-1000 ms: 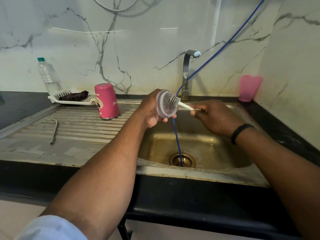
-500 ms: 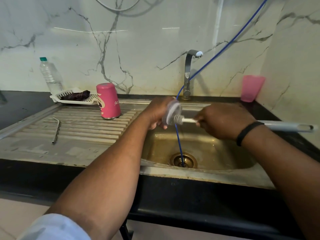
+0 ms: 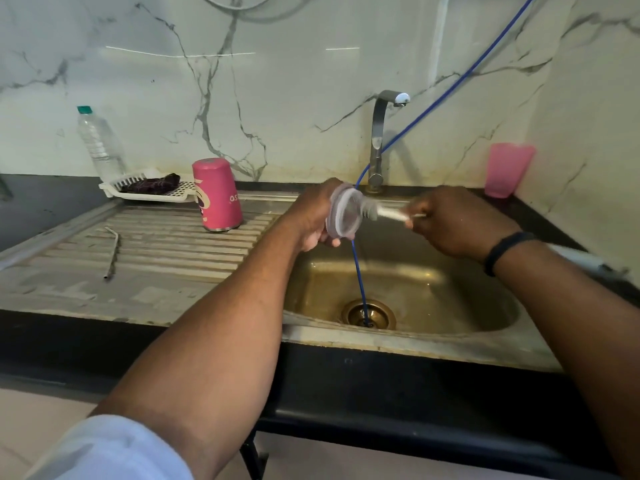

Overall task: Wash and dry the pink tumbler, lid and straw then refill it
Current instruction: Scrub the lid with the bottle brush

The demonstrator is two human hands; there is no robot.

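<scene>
Over the sink point(image 3: 450, 344), the left hand point(image 3: 313, 216) grips the clear lid point(image 3: 343, 214) on edge, while the right hand point(image 3: 450, 225) grips a small brush point(image 3: 375, 211) pressed against it. The pink tumbler point(image 3: 217, 195) stands upside down on the left draining surface point(image 3: 156, 244), the metal straw point(image 3: 112, 252) lying nearer.

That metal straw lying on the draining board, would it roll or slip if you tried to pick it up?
The metal straw looks thin and rigid. Its bent top probably stops it rolling far, and it lies across the ribs of the draining board. It may be slick if wet, which I cannot tell.
</scene>
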